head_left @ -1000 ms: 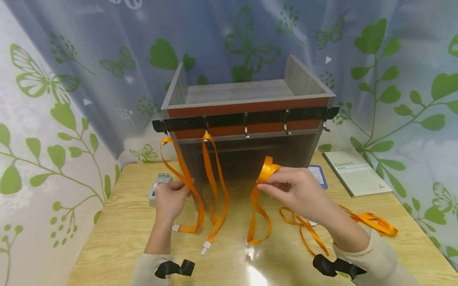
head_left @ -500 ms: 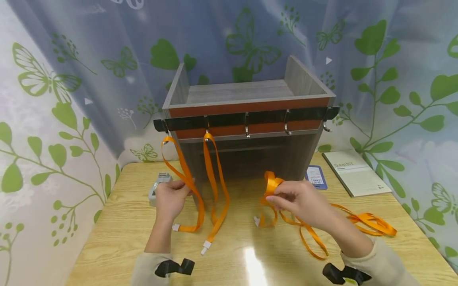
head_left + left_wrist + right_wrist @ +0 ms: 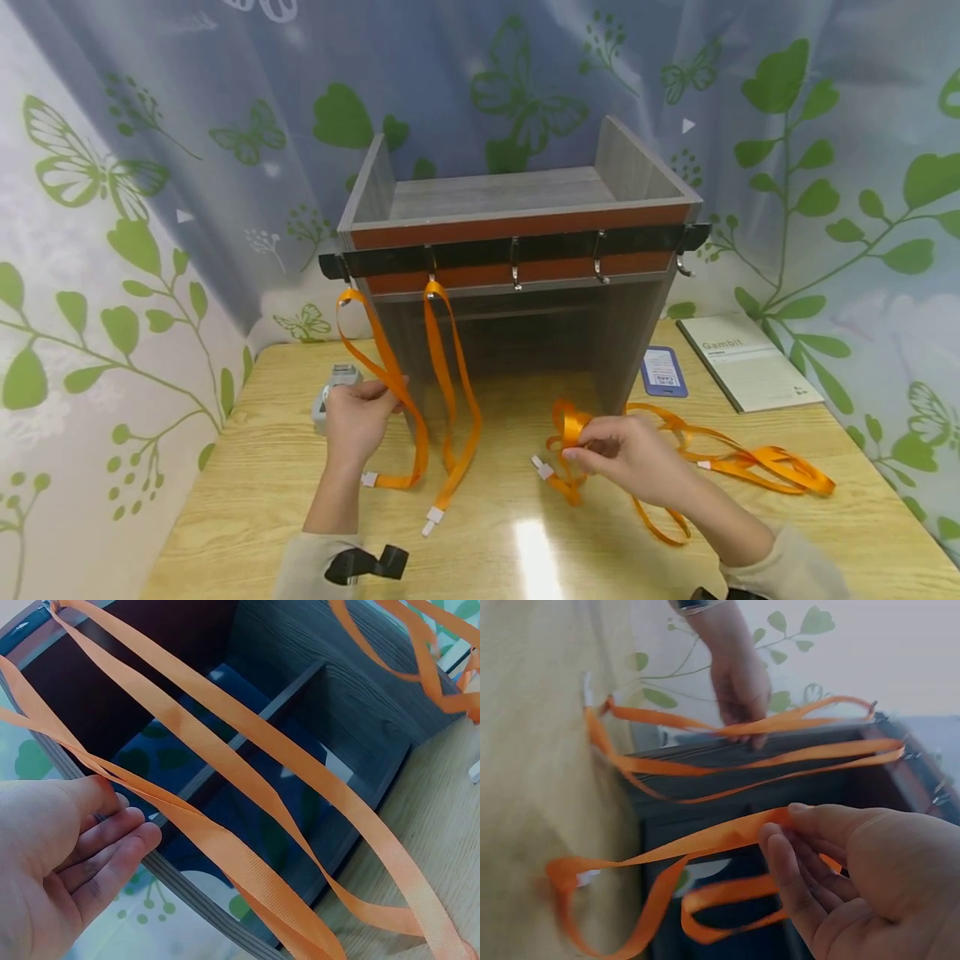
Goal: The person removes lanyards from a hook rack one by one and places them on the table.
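My left hand point(image 3: 358, 417) pinches the leftmost orange lanyard point(image 3: 382, 333) where its two bands meet; fingertips are at the strap's edge in the left wrist view. That lanyard hangs from the first hook. A second lanyard point(image 3: 467, 392) hangs from the second hook, its white clip point(image 3: 432, 521) low over the table. In my right hand point(image 3: 637, 458), thumb and fingers grip a gathered orange lanyard point(image 3: 712, 836), its loops drooping and its white clip point(image 3: 542, 468) at the tabletop. The gathered part is partly hidden by the fingers.
A black rail point(image 3: 480, 252) with several metal hooks crosses the grey wooden shelf point(image 3: 517, 196). More orange lanyards point(image 3: 780, 468) lie at the right, near a blue-framed card point(image 3: 663, 372) and a notebook point(image 3: 750, 358). A grey device point(image 3: 343, 383) stands behind my left hand.
My right hand has moved down and slightly right with its lanyard, from in front of the shelf opening to low over the table. My left hand has stayed in place.
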Motion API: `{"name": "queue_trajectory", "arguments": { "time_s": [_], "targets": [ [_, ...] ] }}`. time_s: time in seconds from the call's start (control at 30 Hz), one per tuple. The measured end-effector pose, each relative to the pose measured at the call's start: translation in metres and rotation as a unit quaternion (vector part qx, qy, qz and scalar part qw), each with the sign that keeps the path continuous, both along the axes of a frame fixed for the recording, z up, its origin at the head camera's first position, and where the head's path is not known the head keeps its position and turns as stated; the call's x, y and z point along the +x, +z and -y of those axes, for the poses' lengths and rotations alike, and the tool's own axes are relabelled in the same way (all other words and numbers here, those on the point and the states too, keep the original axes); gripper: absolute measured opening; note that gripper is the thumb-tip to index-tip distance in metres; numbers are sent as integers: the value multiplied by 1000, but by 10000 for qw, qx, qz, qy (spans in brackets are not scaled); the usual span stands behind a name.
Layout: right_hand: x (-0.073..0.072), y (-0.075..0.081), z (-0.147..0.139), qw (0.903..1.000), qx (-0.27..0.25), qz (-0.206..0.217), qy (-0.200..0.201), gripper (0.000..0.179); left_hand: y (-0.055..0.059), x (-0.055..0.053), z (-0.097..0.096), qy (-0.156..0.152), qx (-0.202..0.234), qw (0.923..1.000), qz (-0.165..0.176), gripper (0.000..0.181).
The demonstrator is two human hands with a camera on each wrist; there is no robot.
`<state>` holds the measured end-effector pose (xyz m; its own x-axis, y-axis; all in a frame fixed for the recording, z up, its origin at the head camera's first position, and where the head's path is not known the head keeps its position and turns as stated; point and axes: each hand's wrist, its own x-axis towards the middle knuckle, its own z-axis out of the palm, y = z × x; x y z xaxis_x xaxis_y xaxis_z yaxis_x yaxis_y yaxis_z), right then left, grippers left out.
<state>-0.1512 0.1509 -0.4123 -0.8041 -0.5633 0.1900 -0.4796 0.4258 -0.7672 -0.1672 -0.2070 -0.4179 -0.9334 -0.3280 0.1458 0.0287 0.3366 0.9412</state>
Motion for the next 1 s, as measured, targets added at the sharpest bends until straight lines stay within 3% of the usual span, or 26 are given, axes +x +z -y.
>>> {"name": "queue_trajectory", "arguments": {
  "time_s": [0.17,0.3,0.63,0.87,1.0],
  "targets": [
    [-3,-24,-4,9987,-155,490,-72,16,-1,0,1,77,-7,10000,-53,21],
    [-4,-40,-7,9983,-44,570,-152,18,-2,0,0,117,-40,9999,-54,20],
    [-3,-65,-17,9965,141,817,-105,19,-1,1,-1,184,-26,9998,-34,22],
    [3,-89,-21,9884,224,1503,-16,22,-1,1,-2,76,-5,9999,-88,22],
    [7,-95,-23,9863,361,1605,102,23,-1,1,-2,109,23,9999,-56,20]
  ]
}}
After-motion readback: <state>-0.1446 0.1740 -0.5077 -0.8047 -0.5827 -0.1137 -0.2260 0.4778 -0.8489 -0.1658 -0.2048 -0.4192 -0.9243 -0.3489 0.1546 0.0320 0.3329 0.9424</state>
